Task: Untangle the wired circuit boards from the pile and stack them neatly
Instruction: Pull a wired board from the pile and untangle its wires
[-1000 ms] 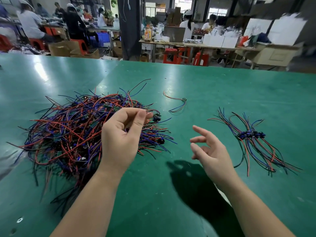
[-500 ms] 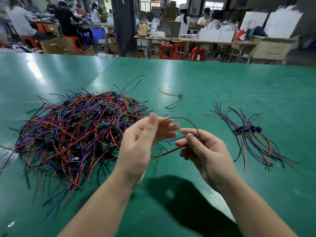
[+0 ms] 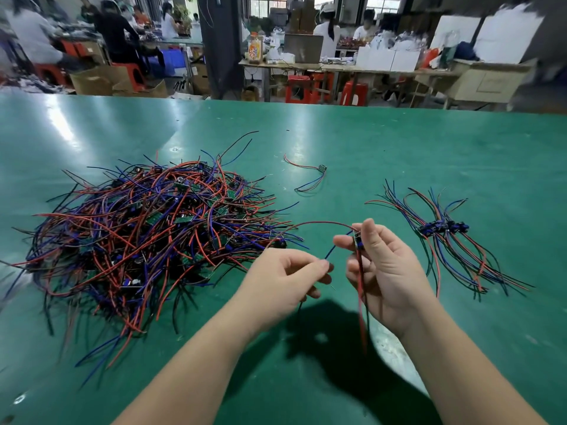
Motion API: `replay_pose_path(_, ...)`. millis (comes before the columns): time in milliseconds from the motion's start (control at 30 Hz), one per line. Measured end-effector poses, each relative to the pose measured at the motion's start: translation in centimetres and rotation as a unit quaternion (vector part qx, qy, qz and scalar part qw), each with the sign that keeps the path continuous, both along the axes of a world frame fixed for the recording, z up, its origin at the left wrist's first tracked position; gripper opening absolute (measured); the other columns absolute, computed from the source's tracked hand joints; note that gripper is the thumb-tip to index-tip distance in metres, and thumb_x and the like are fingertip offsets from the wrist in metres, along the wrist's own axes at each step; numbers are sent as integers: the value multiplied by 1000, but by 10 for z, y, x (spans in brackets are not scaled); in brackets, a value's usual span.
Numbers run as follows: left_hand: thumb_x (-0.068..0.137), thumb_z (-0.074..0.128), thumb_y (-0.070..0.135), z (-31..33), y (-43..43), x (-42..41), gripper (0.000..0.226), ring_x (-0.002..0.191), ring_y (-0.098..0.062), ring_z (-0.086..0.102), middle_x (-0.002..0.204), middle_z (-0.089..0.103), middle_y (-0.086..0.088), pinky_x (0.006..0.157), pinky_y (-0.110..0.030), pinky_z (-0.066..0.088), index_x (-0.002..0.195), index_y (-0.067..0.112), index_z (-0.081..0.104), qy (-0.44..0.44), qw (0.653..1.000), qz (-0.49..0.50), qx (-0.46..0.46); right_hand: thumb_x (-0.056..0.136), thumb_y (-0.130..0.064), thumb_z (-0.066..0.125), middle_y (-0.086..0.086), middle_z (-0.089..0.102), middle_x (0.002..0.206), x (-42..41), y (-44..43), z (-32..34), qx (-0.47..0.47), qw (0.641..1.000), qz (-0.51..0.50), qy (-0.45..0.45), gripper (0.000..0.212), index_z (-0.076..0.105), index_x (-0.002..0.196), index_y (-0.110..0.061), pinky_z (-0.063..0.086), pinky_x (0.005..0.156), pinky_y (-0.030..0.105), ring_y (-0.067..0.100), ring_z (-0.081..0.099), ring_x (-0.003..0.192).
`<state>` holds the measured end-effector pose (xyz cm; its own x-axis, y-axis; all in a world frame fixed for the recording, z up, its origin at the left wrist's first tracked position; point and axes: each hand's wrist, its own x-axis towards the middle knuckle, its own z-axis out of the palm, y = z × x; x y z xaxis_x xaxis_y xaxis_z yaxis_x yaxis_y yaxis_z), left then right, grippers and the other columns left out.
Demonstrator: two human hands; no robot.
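Note:
A big tangled pile (image 3: 144, 237) of small green circuit boards with red, blue and black wires lies on the left of the green table (image 3: 399, 154). On the right sits a neat stack (image 3: 441, 228) of boards with their wires fanned out. My right hand (image 3: 383, 271) pinches one small board (image 3: 357, 240) between thumb and fingers above the table; its red wires hang down and one arcs left toward the pile. My left hand (image 3: 288, 277) pinches the end of that board's blue wire (image 3: 333, 252).
One loose board with red and blue wires (image 3: 313, 176) lies alone beyond my hands. Past the table's far edge are workbenches, red stools, cardboard boxes and several seated people.
A second ago my left hand was in the pile and my right hand was free. One board has come out, passed into my right hand, and my left hand has slid along its blue wire.

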<state>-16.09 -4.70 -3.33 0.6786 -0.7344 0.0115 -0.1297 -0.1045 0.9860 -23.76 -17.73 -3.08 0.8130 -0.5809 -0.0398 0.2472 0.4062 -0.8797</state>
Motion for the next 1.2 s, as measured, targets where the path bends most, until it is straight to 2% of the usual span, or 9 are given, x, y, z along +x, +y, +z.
replay_pose_path(200, 97, 50, 22, 0, -1, 3, 24, 75, -7, 68, 99, 72, 13, 66, -20, 48, 89, 31, 71, 19, 998, 23, -52, 60, -44, 71, 10, 73, 89, -2, 3, -1, -37, 998, 53, 4, 36, 61, 80, -16, 38, 39, 15, 12, 52, 38)
replay_pose_path(300, 97, 48, 22, 0, -2, 6, 25, 77, -4, 66, 91, 71, 17, 71, -22, 48, 92, 31, 71, 19, 996, 25, -87, 68, -37, 67, 10, 71, 84, -2, 9, -2, -42, 994, 102, 26, 20, 66, 75, -19, 42, 39, 18, 19, 61, 44)
replay_pose_path(400, 96, 50, 14, -2, -2, 5, 25, 75, 3, 63, 84, 71, 17, 71, -13, 48, 115, 24, 63, 18, 991, 13, -131, 68, -27, 68, 10, 73, 85, -2, 12, -2, -38, 984, 157, 73, 27, 58, 89, -12, 50, 44, 24, 23, 68, 57)
replay_pose_path(533, 95, 53, 8, -7, -3, 7, 28, 97, -7, 67, 116, 67, 7, 81, -16, 51, 116, 25, 61, -21, 992, 32, -122, 66, -13, 69, 13, 73, 89, -2, 12, -1, 4, 973, 206, 108, 35, 62, 99, -6, 55, 54, 29, 29, 71, 72)
replay_pose_path(600, 93, 57, 11, -11, -4, 9, 26, 96, -15, 68, 113, 69, -2, 86, -27, 53, 116, 21, 63, -27, 991, 82, -101, 63, -9, 69, 13, 73, 90, -1, 10, -2, 31, 978, 183, 95, 37, 59, 98, -8, 58, 60, 31, 29, 72, 75)
replay_pose_path(733, 92, 60, 22, -13, -4, 12, 9, 70, -9, 68, 92, 73, -3, 60, -21, 53, 93, 16, 66, 56, 990, 115, -62, 62, -7, 68, 10, 74, 90, 2, 5, -3, 75, 987, 126, 71, 27, 61, 88, -8, 60, 70, 33, 23, 72, 78)
replay_pose_path(900, 60, 79, 46, -17, -3, 10, 51, 72, -15, 70, 78, 75, -5, 71, -31, 56, 97, 14, 66, 18, 996, 75, -34, 61, -2, 66, 13, 74, 86, 3, 3, -5, 110, 989, 84, 60, 20, 74, 79, -7, 59, 67, 27, 17, 72, 73)
replay_pose_path(1133, 70, 84, 22, -24, -5, 8, 22, 66, -11, 69, 75, 75, 1, 66, -31, 55, 86, 20, 70, -25, 996, 87, -24, 79, 3, 60, 9, 67, 66, 7, 8, -10, 106, 991, 41, 66, 9, 64, 85, -1, 55, 51, 22, 17, 66, 57)
replay_pose_path(1200, 72, 82, 18, -26, -6, 5, 14, 69, -12, 70, 76, 75, 2, 72, -36, 58, 82, 21, 73, -33, 995, 82, -37, 72, 0, 65, 7, 68, 66, 7, 8, -11, 91, 992, 27, 81, 14, 66, 85, -5, 55, 52, 21, 14, 65, 55)
